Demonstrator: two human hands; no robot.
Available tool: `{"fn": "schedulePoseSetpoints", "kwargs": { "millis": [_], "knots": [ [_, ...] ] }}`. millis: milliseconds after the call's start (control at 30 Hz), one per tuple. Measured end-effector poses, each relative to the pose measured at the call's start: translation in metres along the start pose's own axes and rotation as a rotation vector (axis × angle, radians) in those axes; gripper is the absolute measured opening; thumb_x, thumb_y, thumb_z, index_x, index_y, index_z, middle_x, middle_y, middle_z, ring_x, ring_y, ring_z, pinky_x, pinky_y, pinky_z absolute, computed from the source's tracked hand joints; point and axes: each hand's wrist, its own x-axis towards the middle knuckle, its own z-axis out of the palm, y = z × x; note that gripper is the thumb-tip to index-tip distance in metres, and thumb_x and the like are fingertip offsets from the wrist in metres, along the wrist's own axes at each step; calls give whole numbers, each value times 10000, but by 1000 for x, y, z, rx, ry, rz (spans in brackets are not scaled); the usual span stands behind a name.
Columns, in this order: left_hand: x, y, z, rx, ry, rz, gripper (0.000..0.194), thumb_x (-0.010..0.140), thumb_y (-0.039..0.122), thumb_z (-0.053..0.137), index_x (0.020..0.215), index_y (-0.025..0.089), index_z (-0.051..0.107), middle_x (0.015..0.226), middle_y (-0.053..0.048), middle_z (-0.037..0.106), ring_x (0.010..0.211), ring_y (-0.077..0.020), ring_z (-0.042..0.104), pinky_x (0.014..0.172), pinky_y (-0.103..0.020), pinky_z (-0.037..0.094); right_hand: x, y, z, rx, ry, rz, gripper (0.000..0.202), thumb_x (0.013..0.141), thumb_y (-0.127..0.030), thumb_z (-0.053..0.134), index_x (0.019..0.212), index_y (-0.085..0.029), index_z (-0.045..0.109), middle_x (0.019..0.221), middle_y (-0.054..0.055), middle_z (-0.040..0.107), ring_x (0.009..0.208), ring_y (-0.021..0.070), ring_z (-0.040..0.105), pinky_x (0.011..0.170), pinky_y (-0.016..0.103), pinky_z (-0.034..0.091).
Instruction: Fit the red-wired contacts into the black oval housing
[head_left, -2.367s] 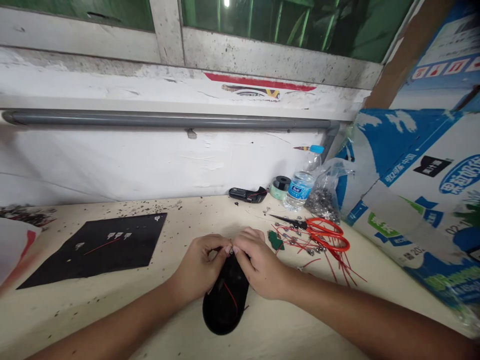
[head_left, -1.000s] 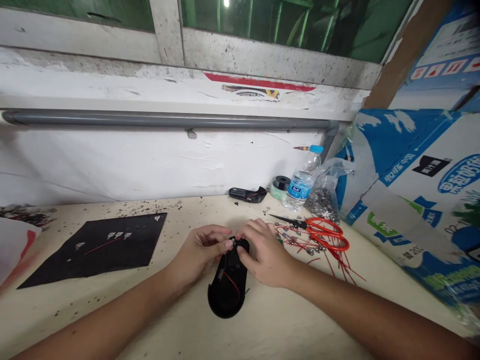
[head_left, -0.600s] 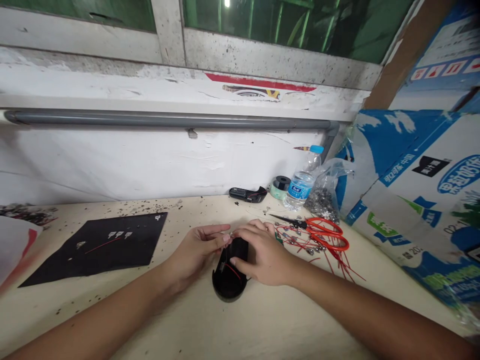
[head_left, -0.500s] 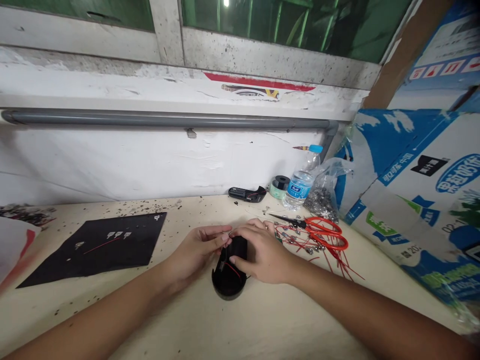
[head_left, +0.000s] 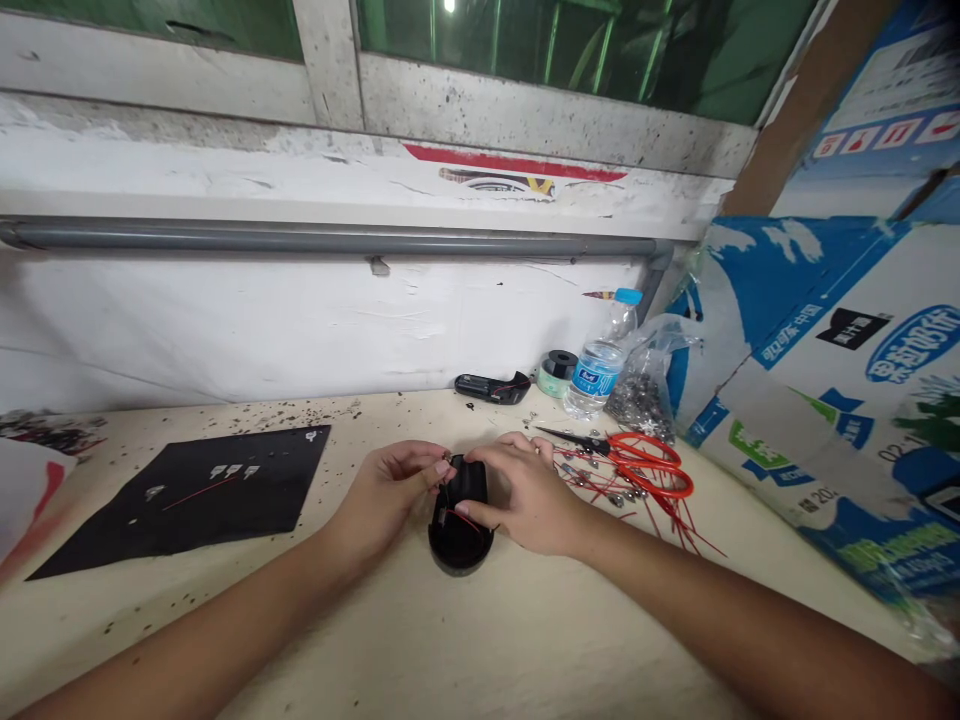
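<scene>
A black plastic shell (head_left: 459,535) with a red wire inside stands on the cream table (head_left: 420,650), tilted up on its rounded end. My right hand (head_left: 525,495) grips the shell's upper end from the right. My left hand (head_left: 386,500) pinches a tiny metal piece (head_left: 447,460) with thumb and forefinger at the shell's top left edge. Both forearms reach in from the bottom of the view.
Red-handled scissors (head_left: 637,462) lie on loose red wires (head_left: 675,515) to the right. A water bottle (head_left: 600,360), solder spool (head_left: 556,372), bag of metal parts (head_left: 645,395) and another black shell (head_left: 489,387) stand by the wall. A black mat (head_left: 195,495) lies left; a printed carton (head_left: 832,380) stands right.
The black shell has been tipped from lying long on the table to standing up on its rounded end, farther from me. Both hands moved with it, staying at its top.
</scene>
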Motion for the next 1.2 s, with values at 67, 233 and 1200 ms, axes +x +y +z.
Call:
{"fn": "schedulePoseSetpoints", "kwargs": {
  "millis": [67,233,1200],
  "knots": [
    [-1,-1,1,136,30,80,208,740,335,833,865,184,764,808,-39,744,749,-165,650,697,-277,505,0,0,0,4,4,2,466,767,-500,780,1158,-293,633,1084,21,708,1096,277,535,898,434,292],
    [-6,2,3,395,56,223,175,823,369,737,879,209,780,913,-55,765,873,-221,677,784,-337,519,-1,-1,-1,25,34,11,442,743,-427,803,1130,-283,643,1057,25,716,1076,279,549,893,433,292],
    [2,29,-4,907,-373,214,241,975,284,423,908,223,646,981,-37,631,1008,-217,576,871,-339,456,-1,-9,0,-7,95,14,419,743,-400,789,1113,-278,636,1140,20,697,1121,275,516,946,444,273]
  ]
}}
